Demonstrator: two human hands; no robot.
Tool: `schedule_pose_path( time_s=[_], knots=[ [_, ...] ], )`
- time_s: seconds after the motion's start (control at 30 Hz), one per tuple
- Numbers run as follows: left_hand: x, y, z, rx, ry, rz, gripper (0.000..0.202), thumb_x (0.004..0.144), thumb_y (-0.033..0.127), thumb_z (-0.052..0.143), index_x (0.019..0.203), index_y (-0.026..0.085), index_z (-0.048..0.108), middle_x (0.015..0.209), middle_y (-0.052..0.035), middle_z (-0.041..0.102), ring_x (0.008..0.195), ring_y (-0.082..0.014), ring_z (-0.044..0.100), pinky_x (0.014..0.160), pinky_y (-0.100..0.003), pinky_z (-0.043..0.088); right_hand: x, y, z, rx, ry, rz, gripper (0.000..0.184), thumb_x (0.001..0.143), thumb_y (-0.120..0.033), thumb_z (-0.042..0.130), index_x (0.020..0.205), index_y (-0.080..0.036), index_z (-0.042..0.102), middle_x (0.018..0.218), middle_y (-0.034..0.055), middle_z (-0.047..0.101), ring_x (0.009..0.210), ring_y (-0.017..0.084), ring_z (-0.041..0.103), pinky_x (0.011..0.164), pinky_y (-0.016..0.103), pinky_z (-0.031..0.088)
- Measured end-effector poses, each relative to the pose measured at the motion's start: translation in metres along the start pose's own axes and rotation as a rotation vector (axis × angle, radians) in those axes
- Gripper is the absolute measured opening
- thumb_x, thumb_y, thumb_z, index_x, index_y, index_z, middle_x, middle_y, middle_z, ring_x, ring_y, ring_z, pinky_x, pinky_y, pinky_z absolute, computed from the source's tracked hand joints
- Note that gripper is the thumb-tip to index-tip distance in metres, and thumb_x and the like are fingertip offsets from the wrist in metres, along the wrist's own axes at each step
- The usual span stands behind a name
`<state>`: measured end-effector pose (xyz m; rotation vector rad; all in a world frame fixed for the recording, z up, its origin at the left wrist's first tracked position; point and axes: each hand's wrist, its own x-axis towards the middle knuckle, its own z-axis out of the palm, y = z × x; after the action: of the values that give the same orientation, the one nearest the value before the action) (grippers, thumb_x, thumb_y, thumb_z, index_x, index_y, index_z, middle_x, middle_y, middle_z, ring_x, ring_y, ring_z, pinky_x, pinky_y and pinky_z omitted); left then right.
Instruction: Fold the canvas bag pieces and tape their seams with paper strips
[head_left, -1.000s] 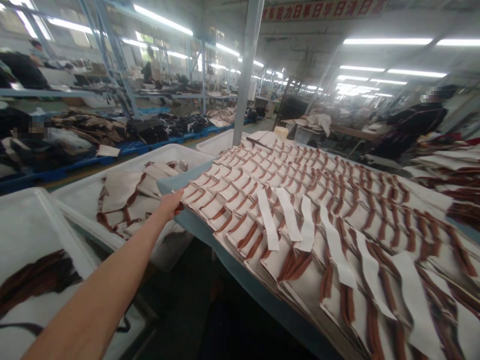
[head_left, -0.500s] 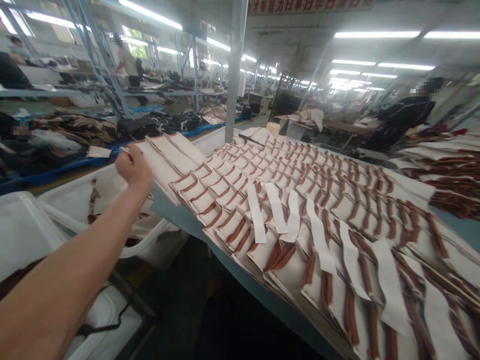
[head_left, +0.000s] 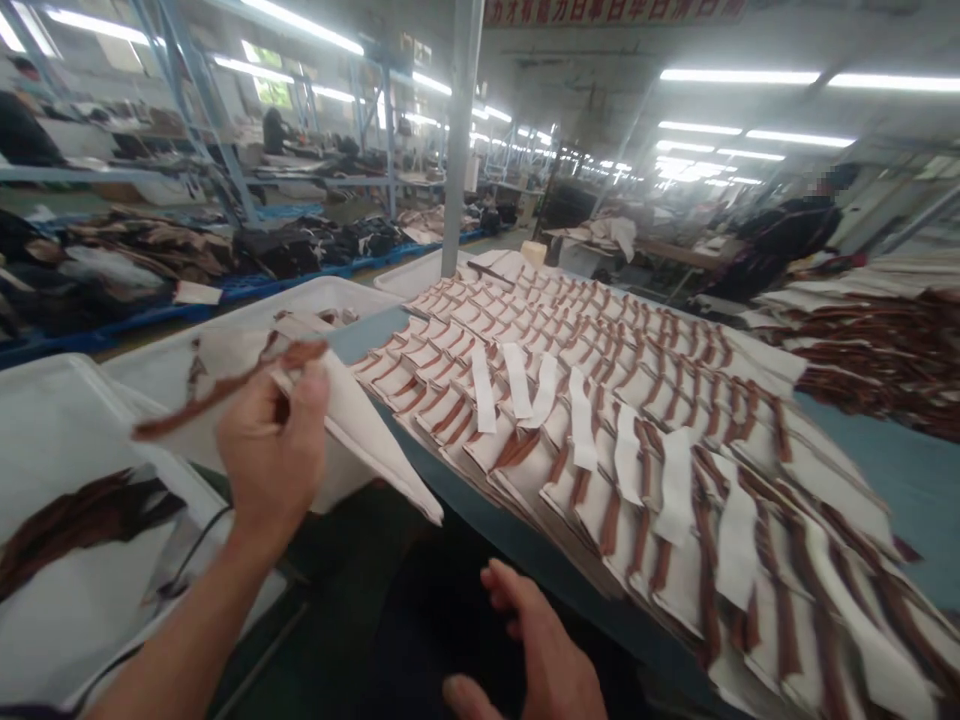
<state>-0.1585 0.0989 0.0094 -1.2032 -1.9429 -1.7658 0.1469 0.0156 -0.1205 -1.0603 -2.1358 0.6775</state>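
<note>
My left hand [head_left: 274, 445] is closed on a cream fabric piece [head_left: 367, 430] with a brown edge, lifted off the table's left side over a white bin. Part of the piece hangs to the right of the fist, its corner pointing down. Low in the view, my right hand [head_left: 536, 650] is apart from everything, thumb and fingers spread, in front of the table edge. Overlapping rows of similar cream pieces with brown strips [head_left: 525, 450] cover much of the table. Several white paper-like strips [head_left: 581, 420] lie across them.
White plastic bins [head_left: 97, 400] stand at the left, one holding brown and cream material. A pile of brown-edged pieces [head_left: 885, 350] lies at the right on the blue-green table [head_left: 900, 450]. A metal post [head_left: 459, 150] rises behind. A person [head_left: 787, 235] is at the right rear.
My left hand has drawn the fabric piece off the table's far left corner, nearer to me and over the bin. My right hand has come into view at the bottom.
</note>
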Motion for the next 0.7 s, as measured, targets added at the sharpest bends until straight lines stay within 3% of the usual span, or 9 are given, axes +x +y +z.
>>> schedule_pose_path(
  time_s=[0.03, 0.1, 0.2, 0.3, 0.4, 0.47, 0.57, 0.7],
  knots=[
    [-0.026, 0.012, -0.006, -0.008, -0.049, -0.004, 0.035, 0.094, 0.046, 0.071, 0.069, 0.022, 0.063, 0.06, 0.0062, 0.054, 0.059, -0.0142, 0.048, 0.057, -0.028, 0.037, 0.008, -0.007, 0.0, -0.064, 0.117, -0.147, 0.092, 0.089, -0.037, 0.094, 0.168, -0.02, 0.051, 0.149, 0.0204, 0.079, 0.126, 0.041, 0.083, 0.098, 0.047, 0.076],
    [-0.076, 0.033, -0.017, -0.037, -0.136, -0.022, 0.03, 0.094, 0.045, 0.07, 0.074, 0.023, 0.071, 0.057, 0.0062, 0.06, 0.052, -0.0153, 0.052, 0.052, -0.028, 0.041, 0.022, -0.023, 0.002, -0.184, 0.281, -0.24, 0.086, 0.094, -0.043, 0.086, 0.166, -0.012, 0.052, 0.149, 0.0253, 0.078, 0.131, 0.043, 0.081, 0.102, 0.052, 0.075],
    [-0.137, 0.062, -0.027, -0.084, -0.228, -0.049, 0.024, 0.097, 0.039, 0.069, 0.08, 0.025, 0.077, 0.06, 0.0054, 0.071, 0.049, -0.0159, 0.061, 0.049, -0.026, 0.046, 0.026, -0.039, 0.003, -0.327, 0.447, -0.264, 0.05, 0.105, -0.031, 0.066, 0.151, -0.012, 0.062, 0.132, 0.0226, 0.086, 0.116, 0.037, 0.087, 0.093, 0.048, 0.076],
    [-0.18, 0.085, -0.031, -0.121, -0.304, -0.078, 0.028, 0.103, 0.035, 0.066, 0.078, 0.026, 0.073, 0.059, 0.0064, 0.069, 0.046, -0.0148, 0.062, 0.048, -0.024, 0.048, 0.009, -0.04, -0.009, -0.371, 0.511, -0.255, 0.03, 0.108, -0.016, 0.053, 0.134, -0.018, 0.069, 0.114, 0.0154, 0.09, 0.099, 0.027, 0.089, 0.082, 0.036, 0.073],
    [-0.209, 0.102, -0.031, -0.189, -0.366, -0.082, 0.026, 0.103, 0.033, 0.068, 0.078, 0.028, 0.071, 0.058, 0.0079, 0.066, 0.043, -0.0145, 0.06, 0.045, -0.024, 0.049, -0.015, -0.037, -0.031, -0.341, 0.499, -0.227, 0.02, 0.114, -0.02, 0.054, 0.126, -0.02, 0.07, 0.099, 0.0103, 0.089, 0.084, 0.022, 0.087, 0.074, 0.03, 0.067],
    [-0.225, 0.106, -0.034, -0.276, -0.456, -0.062, 0.018, 0.102, 0.034, 0.07, 0.085, 0.029, 0.073, 0.064, 0.007, 0.072, 0.048, -0.0163, 0.066, 0.048, -0.025, 0.054, -0.028, -0.034, -0.047, -0.299, 0.468, -0.183, 0.017, 0.117, -0.023, 0.054, 0.119, -0.02, 0.07, 0.086, 0.0061, 0.085, 0.07, 0.018, 0.081, 0.065, 0.027, 0.061],
    [-0.245, 0.096, -0.043, -0.347, -0.606, -0.052, 0.016, 0.108, 0.039, 0.067, 0.101, 0.029, 0.078, 0.08, 0.0021, 0.082, 0.064, -0.0207, 0.08, 0.059, -0.028, 0.064, -0.046, -0.026, -0.07, -0.231, 0.392, -0.115, 0.024, 0.12, -0.025, 0.051, 0.114, -0.02, 0.074, 0.079, 0.0027, 0.079, 0.062, 0.015, 0.074, 0.06, 0.025, 0.055],
    [-0.258, 0.072, -0.055, -0.277, -0.608, -0.049, 0.018, 0.109, 0.04, 0.069, 0.12, 0.029, 0.078, 0.104, -0.0045, 0.087, 0.084, -0.0249, 0.084, 0.077, -0.035, 0.07, -0.066, -0.014, -0.096, -0.203, 0.319, -0.139, 0.032, 0.123, -0.03, 0.048, 0.114, -0.019, 0.077, 0.075, 0.0025, 0.077, 0.061, 0.014, 0.07, 0.06, 0.025, 0.052]
  ],
)
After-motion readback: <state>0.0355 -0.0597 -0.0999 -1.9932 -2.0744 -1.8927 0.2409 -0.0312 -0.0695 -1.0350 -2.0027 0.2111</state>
